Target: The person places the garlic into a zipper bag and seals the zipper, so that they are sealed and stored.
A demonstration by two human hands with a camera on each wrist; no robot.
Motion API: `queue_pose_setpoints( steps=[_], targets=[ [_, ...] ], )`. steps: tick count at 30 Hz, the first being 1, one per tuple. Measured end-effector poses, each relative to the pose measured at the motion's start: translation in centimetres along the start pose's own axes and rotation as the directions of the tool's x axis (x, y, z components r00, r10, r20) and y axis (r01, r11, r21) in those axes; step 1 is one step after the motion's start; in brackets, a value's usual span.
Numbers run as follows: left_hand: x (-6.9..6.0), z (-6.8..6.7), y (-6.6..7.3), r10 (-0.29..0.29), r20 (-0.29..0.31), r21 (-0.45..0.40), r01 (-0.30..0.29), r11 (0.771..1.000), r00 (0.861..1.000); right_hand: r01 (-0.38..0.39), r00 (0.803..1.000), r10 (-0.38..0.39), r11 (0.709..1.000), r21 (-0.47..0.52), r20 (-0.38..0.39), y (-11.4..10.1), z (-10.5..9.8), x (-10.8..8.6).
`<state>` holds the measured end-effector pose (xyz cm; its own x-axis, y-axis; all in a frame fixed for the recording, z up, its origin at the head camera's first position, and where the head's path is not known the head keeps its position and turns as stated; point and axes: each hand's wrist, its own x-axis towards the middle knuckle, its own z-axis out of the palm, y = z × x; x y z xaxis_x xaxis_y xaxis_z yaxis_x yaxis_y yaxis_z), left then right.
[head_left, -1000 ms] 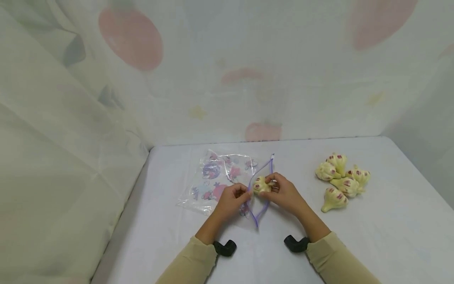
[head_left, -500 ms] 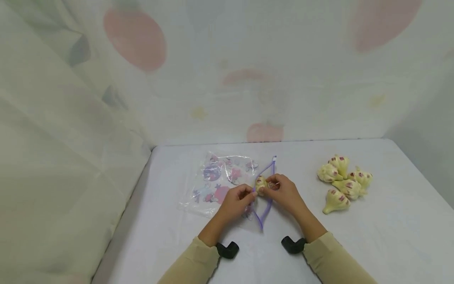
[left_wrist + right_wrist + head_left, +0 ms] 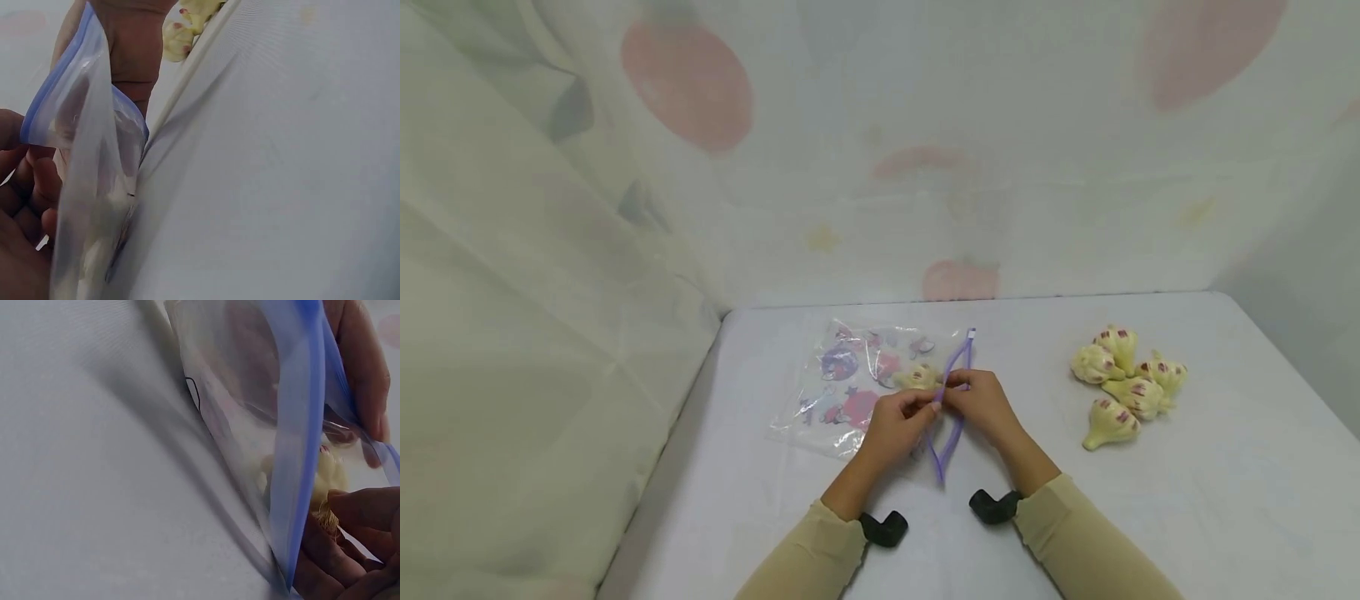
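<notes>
A clear zip bag (image 3: 808, 417) with a purple zip edge and pink and purple prints lies on the table, its mouth spread toward the right. My left hand (image 3: 891, 429) pinches the near side of that mouth. Through the opening reaches my right hand (image 3: 988, 408), its fingertips inside the bag. They pinch a pale garlic bulb (image 3: 331, 472) by its root tuft, seen in the right wrist view. From the head view the garlic bulb (image 3: 917, 377) shows through the plastic, just beyond the zip. In the left wrist view the bag hides part of the right hand (image 3: 134, 50).
Several garlic bulbs (image 3: 1138, 396) with purple streaks lie in a cluster on the right of the white table (image 3: 1247, 500). A patterned cloth (image 3: 1060, 208) hangs behind the table, and another cloth (image 3: 550, 375) on the left.
My right hand has moved left, carrying the garlic bulb from the bag's mouth to inside the bag. The left hand keeps its grip on the bag edge. The cluster is unchanged.
</notes>
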<state>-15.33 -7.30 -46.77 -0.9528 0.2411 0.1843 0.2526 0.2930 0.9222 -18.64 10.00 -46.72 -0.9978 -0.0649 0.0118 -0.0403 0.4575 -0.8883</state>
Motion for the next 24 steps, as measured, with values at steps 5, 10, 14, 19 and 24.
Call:
queue_pose_setpoints(
  steps=[5,10,14,19,24],
  targets=[
    [-0.4,-0.7,2.0,-0.038,-0.033,-0.087,0.035,0.996,0.999,-0.026,0.999,0.024,0.999,0.042,0.04,0.1,-0.3,-0.4],
    [-0.4,-0.9,2.2,-0.046,-0.077,-0.125,0.036,0.991,0.996,-0.002,0.999,0.0,0.999,0.033,0.037,0.2,-2.6,-0.7],
    [-0.4,-0.9,1.9,-0.071,-0.093,-0.139,0.058,0.989,0.993,0.077,0.992,-0.092,0.984,-0.164,-0.084,-0.2,-6.6,-1.1],
    [-0.6,-1.3,2.0,-0.057,-0.089,-0.128,0.045,0.991,0.994,0.019,0.943,-0.148,0.918,-0.396,-0.297,-0.1,-11.9,-1.9],
    [-0.7,-1.8,2.3,-0.061,-0.104,-0.121,0.048,0.991,0.993,-0.139,0.933,-0.064,0.843,-0.519,-0.354,0.8,-14.2,-2.1]
  ],
)
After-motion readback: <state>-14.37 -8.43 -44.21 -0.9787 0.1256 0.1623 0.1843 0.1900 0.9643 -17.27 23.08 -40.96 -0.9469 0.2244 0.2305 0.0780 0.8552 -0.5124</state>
